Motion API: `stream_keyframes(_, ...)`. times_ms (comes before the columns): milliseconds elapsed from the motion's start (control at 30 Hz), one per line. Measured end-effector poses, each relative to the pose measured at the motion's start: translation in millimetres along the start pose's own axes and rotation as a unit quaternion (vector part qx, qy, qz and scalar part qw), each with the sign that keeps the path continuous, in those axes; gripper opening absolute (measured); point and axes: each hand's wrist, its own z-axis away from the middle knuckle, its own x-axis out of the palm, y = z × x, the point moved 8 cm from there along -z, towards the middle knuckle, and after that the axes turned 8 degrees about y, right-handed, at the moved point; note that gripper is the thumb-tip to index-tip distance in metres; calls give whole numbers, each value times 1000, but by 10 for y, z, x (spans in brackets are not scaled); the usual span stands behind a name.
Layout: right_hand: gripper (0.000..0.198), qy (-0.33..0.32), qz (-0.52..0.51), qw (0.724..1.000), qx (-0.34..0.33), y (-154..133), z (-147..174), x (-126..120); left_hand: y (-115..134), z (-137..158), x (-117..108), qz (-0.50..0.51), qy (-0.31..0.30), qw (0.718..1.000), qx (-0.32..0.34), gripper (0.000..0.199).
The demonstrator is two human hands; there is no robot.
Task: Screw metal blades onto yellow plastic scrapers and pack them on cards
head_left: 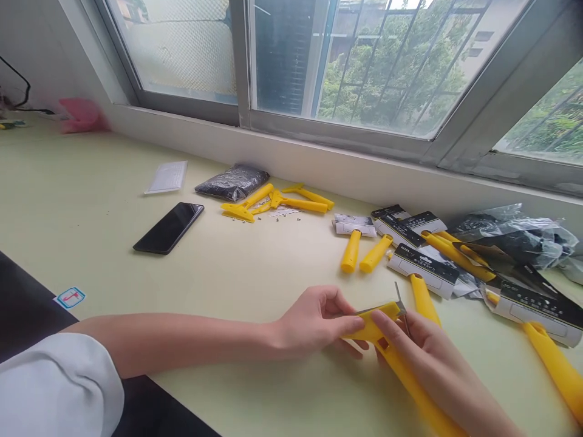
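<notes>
Both of my hands hold a yellow scraper [412, 388] above the table. My left hand [310, 321] pinches one end of its wide head between thumb and fingers. Across the other end lies the thumb of my right hand [428, 352], with the fingers curled behind. A thin metal blade [399, 294] sticks up from the head's right end, beside my right fingers. The handle slants down to the right beneath my right hand. My fingers partly hide the head and the metal piece.
Packaged yellow scrapers with black-and-white card sleeves [423, 267] lie at the right, near a clear plastic bag [519, 230]. Bare yellow scrapers [305, 203], several small screws [277, 220] and a black packet [233, 182] lie farther back. A phone [169, 228] rests at the left.
</notes>
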Motion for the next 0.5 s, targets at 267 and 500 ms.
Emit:
stream_keyframes(267,48,-2,35,999,-28,17,77,21,180,-37,-61,-161,-86,983,37,51)
stream_keyframes(500,44,1,21,999,-31,-35,71,32,81,10,-55,-143,-60,988,26,52)
